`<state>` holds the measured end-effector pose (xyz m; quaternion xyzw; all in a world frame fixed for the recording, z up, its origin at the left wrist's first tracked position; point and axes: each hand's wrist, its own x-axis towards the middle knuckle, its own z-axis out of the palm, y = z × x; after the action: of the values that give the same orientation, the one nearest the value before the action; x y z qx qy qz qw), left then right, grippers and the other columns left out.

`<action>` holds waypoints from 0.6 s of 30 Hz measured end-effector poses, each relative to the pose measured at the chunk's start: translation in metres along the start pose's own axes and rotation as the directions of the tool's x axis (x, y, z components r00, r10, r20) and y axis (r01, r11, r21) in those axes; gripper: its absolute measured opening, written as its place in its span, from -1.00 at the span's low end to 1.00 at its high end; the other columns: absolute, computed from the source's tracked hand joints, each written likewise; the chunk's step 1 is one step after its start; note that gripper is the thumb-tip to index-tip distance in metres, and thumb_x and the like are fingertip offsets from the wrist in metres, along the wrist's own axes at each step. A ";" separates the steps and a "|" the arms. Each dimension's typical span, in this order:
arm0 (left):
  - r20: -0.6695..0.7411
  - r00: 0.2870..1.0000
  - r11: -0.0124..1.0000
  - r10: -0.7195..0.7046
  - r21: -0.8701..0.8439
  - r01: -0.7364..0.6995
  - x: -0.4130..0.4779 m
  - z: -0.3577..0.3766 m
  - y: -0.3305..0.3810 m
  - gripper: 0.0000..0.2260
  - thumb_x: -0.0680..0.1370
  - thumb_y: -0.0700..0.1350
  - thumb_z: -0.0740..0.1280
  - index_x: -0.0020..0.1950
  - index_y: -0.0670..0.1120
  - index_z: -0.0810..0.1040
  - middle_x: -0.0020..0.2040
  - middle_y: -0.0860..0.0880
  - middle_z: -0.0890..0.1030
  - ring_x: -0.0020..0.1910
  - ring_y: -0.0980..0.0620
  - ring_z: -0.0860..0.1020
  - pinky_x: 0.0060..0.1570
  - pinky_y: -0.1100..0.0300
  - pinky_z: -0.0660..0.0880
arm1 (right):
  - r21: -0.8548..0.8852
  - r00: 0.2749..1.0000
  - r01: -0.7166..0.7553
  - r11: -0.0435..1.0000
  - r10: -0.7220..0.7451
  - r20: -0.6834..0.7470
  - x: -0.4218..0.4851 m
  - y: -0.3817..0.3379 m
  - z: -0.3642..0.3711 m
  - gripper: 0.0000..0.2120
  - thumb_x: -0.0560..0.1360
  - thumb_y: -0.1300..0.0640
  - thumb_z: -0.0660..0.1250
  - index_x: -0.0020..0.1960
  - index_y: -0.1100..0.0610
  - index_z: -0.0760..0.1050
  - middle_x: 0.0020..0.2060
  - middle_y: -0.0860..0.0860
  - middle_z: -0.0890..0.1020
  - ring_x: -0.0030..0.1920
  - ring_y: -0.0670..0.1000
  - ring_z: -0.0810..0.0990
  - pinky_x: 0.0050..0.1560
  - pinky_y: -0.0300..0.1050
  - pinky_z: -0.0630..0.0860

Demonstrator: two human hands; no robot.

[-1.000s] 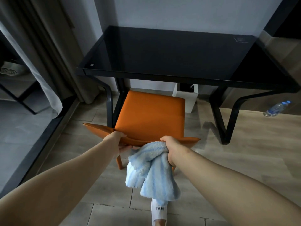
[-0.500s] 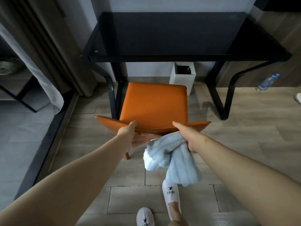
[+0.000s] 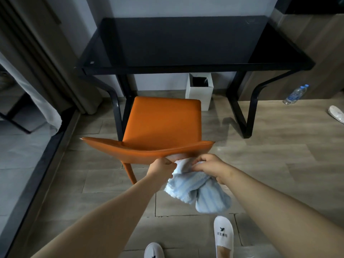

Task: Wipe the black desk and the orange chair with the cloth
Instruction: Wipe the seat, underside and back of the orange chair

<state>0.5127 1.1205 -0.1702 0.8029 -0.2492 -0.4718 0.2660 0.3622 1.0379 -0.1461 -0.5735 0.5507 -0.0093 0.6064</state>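
The orange chair (image 3: pixel 162 123) stands on the wooden floor in front of the black desk (image 3: pixel 186 43), its backrest nearest me. Just behind the backrest's top edge, both hands hold a light blue striped cloth (image 3: pixel 197 189). My left hand (image 3: pixel 161 167) pinches the cloth's upper edge. My right hand (image 3: pixel 210 166) grips the bunched cloth, whose folds hang down below it. Neither hand grips the chair now; the cloth's top touches the backrest's rear.
A white waste bin (image 3: pixel 199 90) sits under the desk. A water bottle (image 3: pixel 296 94) lies on the floor at right, near a white slipper (image 3: pixel 336 114). My slippered feet (image 3: pixel 223 235) are below. Curtains and a dark sill line the left side.
Both hands have come off the chair's backrest and met on the cloth; my left hand now pinches it. The chair sits farther out from the desk than a second ago.
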 end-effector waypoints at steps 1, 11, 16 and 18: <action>-0.009 1.000 1.000 -0.002 0.023 0.002 0.001 0.011 0.003 -0.82 0.47 -0.12 0.23 -0.13 -0.15 0.60 -0.22 -0.10 0.65 -0.20 -0.08 0.62 -0.21 0.12 0.55 | -0.015 1.000 0.010 1.000 -0.010 0.003 0.003 0.003 -0.013 -0.87 0.37 0.23 0.47 -0.23 0.07 0.53 -0.28 -0.03 0.59 -0.24 -0.10 0.54 -0.35 -0.31 0.41; 0.006 0.999 0.998 -0.053 0.021 0.053 0.005 0.171 0.067 -0.87 0.45 -0.10 0.24 -0.27 -0.01 0.54 -0.19 -0.02 0.65 -0.14 0.00 0.64 -0.39 0.29 0.39 | -0.079 0.998 0.004 0.997 0.000 0.061 0.024 0.063 -0.160 -0.83 0.44 0.29 0.34 -0.06 0.04 0.52 -0.20 -0.07 0.49 -0.24 -0.14 0.41 -0.38 -0.36 0.35; 0.004 0.999 0.997 -0.038 0.062 0.037 0.015 0.216 0.116 -0.87 0.48 -0.13 0.23 -0.11 -0.09 0.57 -0.19 -0.06 0.64 -0.07 -0.08 0.63 -0.19 0.16 0.54 | -0.002 0.997 0.012 1.000 -0.012 0.081 0.030 0.078 -0.222 -0.53 0.44 0.30 0.33 0.28 -0.03 0.38 -0.02 -0.10 0.49 -0.03 -0.04 0.51 -0.13 -0.22 0.47; 0.020 0.999 0.996 -0.035 0.078 0.033 0.025 0.226 0.135 -0.86 0.49 -0.10 0.26 0.01 -0.03 0.55 -0.13 -0.08 0.63 -0.07 -0.09 0.63 -0.09 0.06 0.60 | 0.032 0.996 0.020 0.999 -0.022 0.086 0.036 0.076 -0.243 -0.51 0.43 0.30 0.35 0.30 -0.01 0.38 0.01 -0.05 0.52 0.03 -0.01 0.53 -0.05 -0.19 0.48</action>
<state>0.3023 0.9614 -0.1900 0.8117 -0.2564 -0.4746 0.2240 0.1646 0.8742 -0.1592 -0.5696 0.5177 0.0007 0.6383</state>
